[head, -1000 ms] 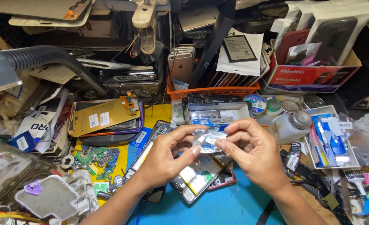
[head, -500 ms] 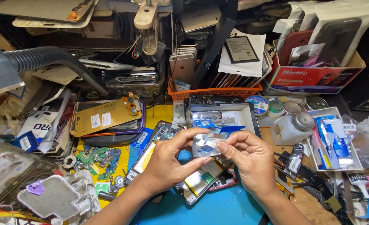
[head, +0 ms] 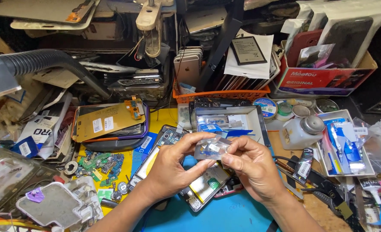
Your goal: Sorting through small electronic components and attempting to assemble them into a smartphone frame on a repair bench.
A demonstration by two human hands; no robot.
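Observation:
Both my hands hold one small clear plastic packet [head: 211, 148] with a small part inside, above a blue work mat [head: 225, 215]. My left hand [head: 173, 165] pinches its left edge with thumb and fingers. My right hand [head: 250, 168] pinches its right side. Under my hands lies an opened phone [head: 205, 189] with its insides showing. Beside it, to the left, lies another opened phone [head: 156, 150].
A grey tray [head: 259, 124] with blue packets sits just behind my hands. An orange basket [head: 222, 95] of phones stands further back, a red box [head: 324, 79] at right. A white bottle [head: 300, 131] and a tray of blue tools [head: 343, 146] are right; screens [head: 106, 122] and circuit boards [head: 100, 165] left.
My hands with the packet have drifted slightly down and left toward the middle of the mat. My fingers have shifted on the packet's edges. The bench stays as it was.

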